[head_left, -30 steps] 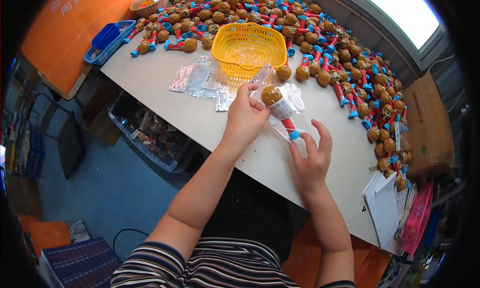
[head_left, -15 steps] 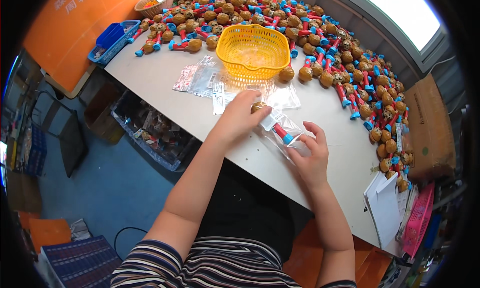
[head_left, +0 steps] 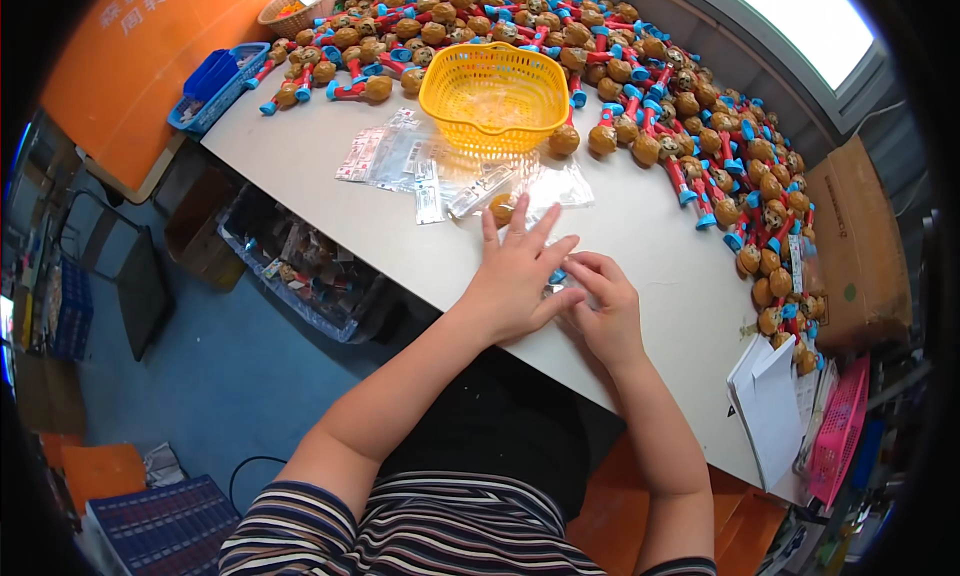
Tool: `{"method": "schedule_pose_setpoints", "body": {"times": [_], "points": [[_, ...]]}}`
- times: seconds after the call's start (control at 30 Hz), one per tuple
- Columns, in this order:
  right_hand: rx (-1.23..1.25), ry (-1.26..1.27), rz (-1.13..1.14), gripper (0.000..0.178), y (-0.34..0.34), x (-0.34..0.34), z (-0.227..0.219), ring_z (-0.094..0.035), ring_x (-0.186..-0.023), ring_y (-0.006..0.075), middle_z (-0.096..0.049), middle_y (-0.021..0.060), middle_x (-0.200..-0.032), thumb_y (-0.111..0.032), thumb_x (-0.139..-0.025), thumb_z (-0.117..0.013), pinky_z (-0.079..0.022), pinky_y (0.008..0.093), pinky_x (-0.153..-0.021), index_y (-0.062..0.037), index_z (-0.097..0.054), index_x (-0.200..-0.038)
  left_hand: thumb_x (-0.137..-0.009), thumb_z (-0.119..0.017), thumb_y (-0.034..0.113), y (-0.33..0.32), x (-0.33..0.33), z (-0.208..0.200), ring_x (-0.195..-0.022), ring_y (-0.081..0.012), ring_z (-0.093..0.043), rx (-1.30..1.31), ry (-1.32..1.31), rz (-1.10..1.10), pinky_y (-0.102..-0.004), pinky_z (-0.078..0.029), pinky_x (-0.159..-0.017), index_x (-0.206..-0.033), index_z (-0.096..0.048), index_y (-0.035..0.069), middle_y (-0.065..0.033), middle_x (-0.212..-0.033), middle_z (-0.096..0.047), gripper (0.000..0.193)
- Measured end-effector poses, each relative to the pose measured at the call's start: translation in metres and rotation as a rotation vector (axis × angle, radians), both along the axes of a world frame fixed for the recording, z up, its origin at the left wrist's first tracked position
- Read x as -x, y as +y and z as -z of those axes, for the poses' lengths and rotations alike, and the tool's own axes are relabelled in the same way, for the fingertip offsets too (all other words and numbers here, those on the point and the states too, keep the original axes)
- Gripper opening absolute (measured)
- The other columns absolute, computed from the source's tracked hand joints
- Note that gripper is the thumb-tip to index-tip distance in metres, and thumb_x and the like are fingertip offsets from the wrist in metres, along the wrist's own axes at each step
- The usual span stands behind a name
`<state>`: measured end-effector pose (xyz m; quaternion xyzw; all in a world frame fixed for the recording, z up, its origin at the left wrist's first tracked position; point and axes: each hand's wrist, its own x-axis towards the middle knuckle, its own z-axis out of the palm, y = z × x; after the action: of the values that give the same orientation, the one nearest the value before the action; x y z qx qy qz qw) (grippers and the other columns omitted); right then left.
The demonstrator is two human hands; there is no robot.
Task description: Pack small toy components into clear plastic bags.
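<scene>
A toy with a round brown head (head_left: 501, 209) lies on the table in a clear plastic bag. Its red handle is hidden beneath my left hand (head_left: 520, 281), and a bit of its blue end (head_left: 557, 275) peeks out. That hand lies flat across the bagged toy, fingers spread. Close beside its thumb, my right hand (head_left: 607, 311) pinches the near end of the bag between thumb and fingers. Beyond the toy's head are flat clear bags (head_left: 405, 161) with printed labels, and a yellow plastic basket (head_left: 493, 126) stands behind them.
A big heap of similar toys (head_left: 690, 106) curves along the back and right. At the far left sits a blue basket (head_left: 205, 111). White papers (head_left: 765, 411), a pink basket (head_left: 838, 431) and a cardboard box (head_left: 855, 251) line the right. Below the table's left edge is a full bin (head_left: 300, 266).
My left hand has gone from holding the toy's head to lying flat over the handle. The toy now rests on the table, and my right hand has closed on the bag's near end.
</scene>
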<state>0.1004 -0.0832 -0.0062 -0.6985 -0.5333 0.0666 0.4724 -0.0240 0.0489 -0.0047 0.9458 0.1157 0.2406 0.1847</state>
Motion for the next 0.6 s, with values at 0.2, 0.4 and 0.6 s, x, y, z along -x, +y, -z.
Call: {"method": "schedule_pose_setpoints", "body": {"times": [0.2, 0.4, 0.6], "points": [[0.139, 0.445, -0.064, 0.021, -0.015, 0.001, -0.03, -0.068, -0.097, 0.0217, -0.064, 0.0163, -0.123, -0.001, -0.085, -0.069, -0.056, 0.0299, -0.083, 0.001, -0.072, -0.105, -0.075, -0.077, 0.05, -0.031, 0.035, -0.018, -0.142, -0.0487, -0.027, 0.121, -0.15, -0.007, -0.074, -0.011, -0.108, -0.131, -0.055, 0.009, -0.0207, -0.149, -0.039, 0.073], [0.251, 0.555, -0.093, 0.022, -0.03, -0.028, -0.037, -0.068, -0.088, 0.0143, -0.066, 0.0116, -0.119, 0.004, -0.088, -0.064, -0.055, 0.0257, -0.078, 0.0037, -0.066, -0.109, -0.071, -0.084, 0.036, -0.046, 0.036, -0.002, -0.141, -0.045, -0.031, 0.083, -0.142, 0.066, -0.0669, -0.021, -0.111, -0.128, -0.057, 0.013, -0.0171, -0.15, -0.04, 0.068], [0.236, 0.073, -0.037, 0.038, -0.025, -0.028, -0.038, -0.066, -0.091, 0.0177, -0.065, 0.0093, -0.117, 0.01, -0.082, -0.064, -0.056, 0.0291, -0.077, -0.0042, -0.065, -0.117, -0.073, -0.081, 0.033, -0.023, 0.056, 0.005, -0.139, -0.0414, -0.036, 0.088, -0.197, 0.125, -0.0633, -0.032, -0.107, -0.114, -0.062, 0.016, -0.0182, -0.149, -0.04, 0.049]]}}
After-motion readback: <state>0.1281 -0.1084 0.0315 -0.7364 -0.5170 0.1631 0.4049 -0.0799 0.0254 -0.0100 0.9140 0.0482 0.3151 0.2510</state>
